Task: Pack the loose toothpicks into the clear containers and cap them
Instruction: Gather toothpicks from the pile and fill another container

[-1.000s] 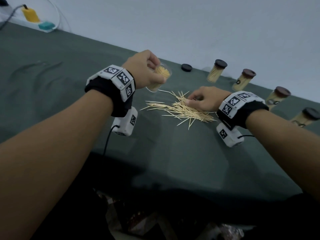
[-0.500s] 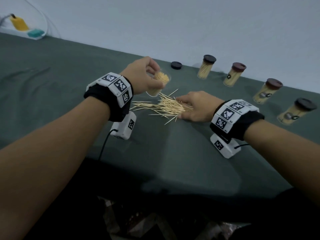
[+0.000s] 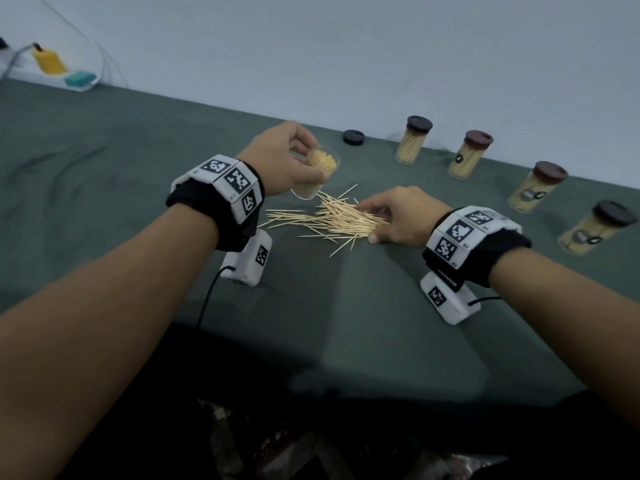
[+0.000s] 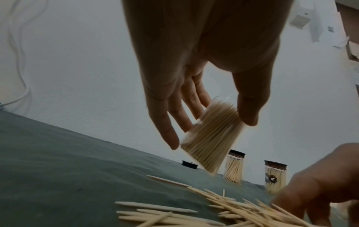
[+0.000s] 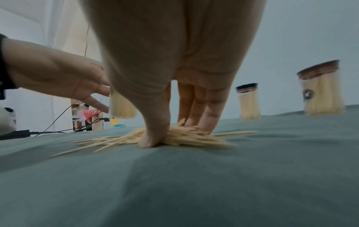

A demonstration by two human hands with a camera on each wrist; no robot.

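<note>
A pile of loose toothpicks [image 3: 329, 220] lies on the green cloth. My right hand [image 3: 372, 220] is down on the pile's right end. In the right wrist view the thumb and fingertips [image 5: 202, 126] pinch a bunch of toothpicks [image 5: 186, 136] against the cloth. My left hand [image 3: 304, 161] grips an open clear container [image 3: 317, 174] packed with toothpicks. It is tilted and held just above the cloth behind the pile. The left wrist view shows the thumb and fingers on the sides of this container [image 4: 209, 141]. A loose black cap [image 3: 353, 137] lies behind it.
Several capped, filled containers stand in a row along the back right: [image 3: 414, 140], [image 3: 469, 154], [image 3: 536, 187], [image 3: 597, 226]. A power strip with a yellow plug [image 3: 48, 60] sits at the far left by the wall. The table's front edge runs below my forearms.
My right hand has stayed on the pile and drawn the toothpicks closer together at its right end. The left hand keeps holding the open container behind the pile.
</note>
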